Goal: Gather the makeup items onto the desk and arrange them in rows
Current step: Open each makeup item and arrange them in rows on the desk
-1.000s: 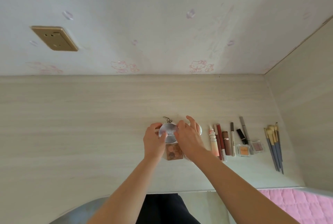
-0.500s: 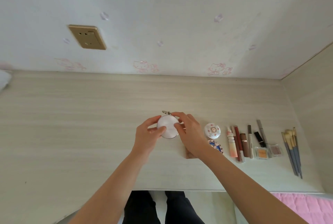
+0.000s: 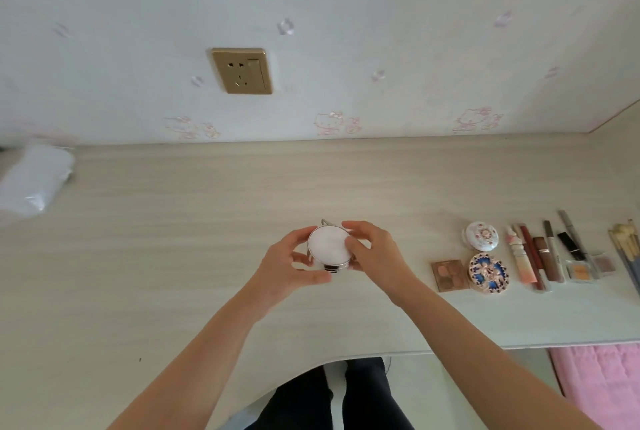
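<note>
A round white compact with a silver rim (image 3: 328,245) is held above the pale wooden desk (image 3: 173,256). My left hand (image 3: 287,267) grips its left side and my right hand (image 3: 375,253) its right. To the right lie a brown eyeshadow palette (image 3: 449,275), a blue ornate round compact (image 3: 488,273) and a white floral round compact (image 3: 482,235). Further right is a row of tubes and pencils (image 3: 540,256), two small square pans (image 3: 581,270) and several blue-handled brushes (image 3: 627,249).
A white plastic-wrapped pack (image 3: 33,180) lies at the desk's far left against the wall. A gold wall socket (image 3: 242,70) sits above the desk. The desk's front edge curves inward at my legs. A pink cloth (image 3: 602,384) lies at lower right.
The view has shifted left, so the rows now sit further right. Both hands carried the white compact left, away from the palette and the other compacts.
</note>
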Demonstrator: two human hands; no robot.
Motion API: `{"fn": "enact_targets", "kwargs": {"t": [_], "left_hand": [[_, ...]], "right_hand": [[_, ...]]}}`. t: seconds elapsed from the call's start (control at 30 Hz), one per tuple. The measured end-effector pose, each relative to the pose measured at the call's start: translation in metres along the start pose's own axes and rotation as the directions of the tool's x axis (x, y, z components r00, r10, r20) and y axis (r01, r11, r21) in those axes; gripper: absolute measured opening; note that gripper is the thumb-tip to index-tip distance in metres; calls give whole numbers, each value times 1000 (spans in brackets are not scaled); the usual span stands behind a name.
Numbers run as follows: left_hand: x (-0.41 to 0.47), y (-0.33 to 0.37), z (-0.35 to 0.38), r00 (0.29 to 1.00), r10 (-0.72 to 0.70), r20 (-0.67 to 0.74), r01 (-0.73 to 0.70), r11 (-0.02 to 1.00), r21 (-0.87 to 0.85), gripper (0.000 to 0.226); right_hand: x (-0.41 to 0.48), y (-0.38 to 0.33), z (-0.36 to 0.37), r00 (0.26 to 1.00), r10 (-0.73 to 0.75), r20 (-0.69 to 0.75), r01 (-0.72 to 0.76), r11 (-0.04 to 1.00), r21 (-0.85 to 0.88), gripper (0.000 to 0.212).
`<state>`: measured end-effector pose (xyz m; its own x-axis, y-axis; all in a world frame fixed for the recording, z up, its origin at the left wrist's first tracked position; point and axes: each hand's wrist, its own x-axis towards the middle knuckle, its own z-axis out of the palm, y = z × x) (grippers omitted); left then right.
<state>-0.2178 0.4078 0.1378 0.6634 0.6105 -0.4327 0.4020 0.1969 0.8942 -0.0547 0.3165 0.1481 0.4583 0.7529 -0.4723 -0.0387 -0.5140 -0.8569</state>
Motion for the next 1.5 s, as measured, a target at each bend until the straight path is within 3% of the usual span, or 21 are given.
{"fn": "enact_targets", "kwargs": {"t": [0.2, 0.33, 0.47, 0.67, 0.87, 1.0, 1.2, 1.5], "left_hand": [[0, -10, -8, 994, 13, -106, -11, 1000, 20, 72], [9, -19, -8, 986, 39, -163, -37, 999, 15, 67], [26, -26, -5, 970, 93, -223, -98, 995, -13, 67], [54, -39, -7, 960, 177, -218, -198, 977, -79, 63], [76, -55, -12, 945, 275, -178, -292, 954, -74, 68], [82, -65, -16, 942, 310, -125, -320, 945, -67, 71], [72, -81, -15, 919, 383, -91, -387, 921, -34, 69], [1, -99, -13, 894, 438, -91, -435, 899, 51, 63]], "right_hand": [[3, -3, 19, 999, -49, 22, 49, 999, -3, 27], [15, 0, 20, 991, -103, 82, 118, 973, -201, 32], [33, 11, 19, 946, -271, 178, 322, 854, -410, 43], [61, 25, 10, 858, -441, 264, 514, 742, -430, 46], [80, 42, 5, 729, -605, 320, 662, 504, -555, 52], [87, 57, 8, 670, -662, 337, 695, 401, -596, 55], [78, 76, 14, 625, -706, 332, 703, 324, -633, 57], [5, 81, 31, 627, -667, 403, 731, 324, -601, 64]]}}
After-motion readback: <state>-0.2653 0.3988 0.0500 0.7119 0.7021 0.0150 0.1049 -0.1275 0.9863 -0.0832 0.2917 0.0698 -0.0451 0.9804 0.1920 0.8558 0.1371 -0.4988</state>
